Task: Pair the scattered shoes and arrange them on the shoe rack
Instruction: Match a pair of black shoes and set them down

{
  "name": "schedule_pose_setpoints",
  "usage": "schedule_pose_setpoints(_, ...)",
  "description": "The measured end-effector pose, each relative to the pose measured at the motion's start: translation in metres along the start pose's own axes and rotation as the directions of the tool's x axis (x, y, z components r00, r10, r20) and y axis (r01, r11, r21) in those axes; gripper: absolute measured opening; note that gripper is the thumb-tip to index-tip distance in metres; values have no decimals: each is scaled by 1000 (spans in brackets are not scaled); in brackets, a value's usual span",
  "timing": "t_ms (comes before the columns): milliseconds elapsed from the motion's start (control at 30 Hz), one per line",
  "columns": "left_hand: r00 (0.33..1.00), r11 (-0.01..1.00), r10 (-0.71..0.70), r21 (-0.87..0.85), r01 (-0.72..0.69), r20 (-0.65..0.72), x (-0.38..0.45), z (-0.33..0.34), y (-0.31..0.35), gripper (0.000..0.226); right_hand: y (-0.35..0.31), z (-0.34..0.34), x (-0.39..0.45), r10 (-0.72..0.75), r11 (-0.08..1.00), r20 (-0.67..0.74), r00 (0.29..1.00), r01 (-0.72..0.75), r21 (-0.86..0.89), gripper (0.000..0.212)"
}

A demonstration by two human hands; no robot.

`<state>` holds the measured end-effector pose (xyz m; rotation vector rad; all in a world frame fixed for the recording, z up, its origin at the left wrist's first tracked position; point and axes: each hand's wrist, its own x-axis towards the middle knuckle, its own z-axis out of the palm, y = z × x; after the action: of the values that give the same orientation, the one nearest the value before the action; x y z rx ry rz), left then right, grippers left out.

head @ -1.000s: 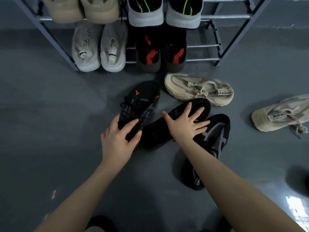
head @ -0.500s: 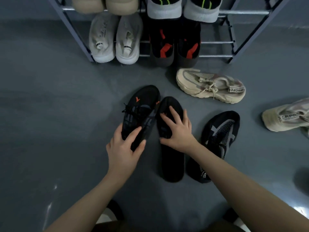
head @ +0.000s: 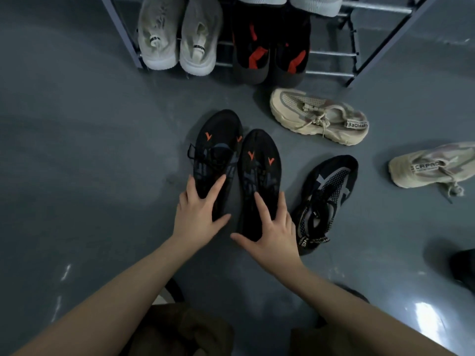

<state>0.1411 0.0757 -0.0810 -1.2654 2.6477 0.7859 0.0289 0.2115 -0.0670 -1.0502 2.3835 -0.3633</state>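
Observation:
Two black shoes with orange marks stand side by side on the grey floor, toes toward the rack. My left hand point(head: 199, 214) grips the heel end of the left black shoe point(head: 216, 150). My right hand point(head: 272, 232) grips the heel end of the right black shoe point(head: 259, 165). The shoe rack point(head: 331, 53) stands at the top, holding a pale grey pair point(head: 180, 34) and a black-and-red pair point(head: 270, 47) on its lowest shelf.
A black-and-white knit shoe point(head: 326, 199) lies just right of my right hand. A beige sneaker point(head: 318, 116) lies on its side below the rack, and its match point(head: 431, 165) lies at the far right. A dark object point(head: 465, 268) sits at the right edge.
The right black shoe, sole up and lying slantwise a second ago, is now upright and parallel beside the left one. My right hand has slid back to its heel. The view has shifted toward me.

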Motion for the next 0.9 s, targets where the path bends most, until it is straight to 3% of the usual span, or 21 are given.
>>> schedule_pose_setpoints(133, 998, 998, 39, -48, -42, -50, -2, -4, -11, 76, 0, 9, 0, -39, 991, 4, 999, 39, -128, 97)
schedule_pose_setpoints(400, 995, 998, 55, 24, -53, -88, -8, 7, -13, 70, 10, 15, -10, -136, 958, -78, 988, 111, -263, 67)
schedule_pose_setpoints(567, 996, 998, 54, -37, -57, -76, -8, 4, -14, 66, 10, 14, -8, -138, 939, -30, 990, 121, -323, 83)
schedule_pose_setpoints(733, 988, 977, 27, -207, -58, -150, -13, -9, -3, 58, 12, 3, -4, -144, 975, -14, 989, 140, -172, 75)
schedule_pose_setpoints(900, 957, 957, 47, -261, -125, -286, -23, -32, 7, 48, 6, -26, -7, -145, 979, -21, 989, 147, 142, 68)
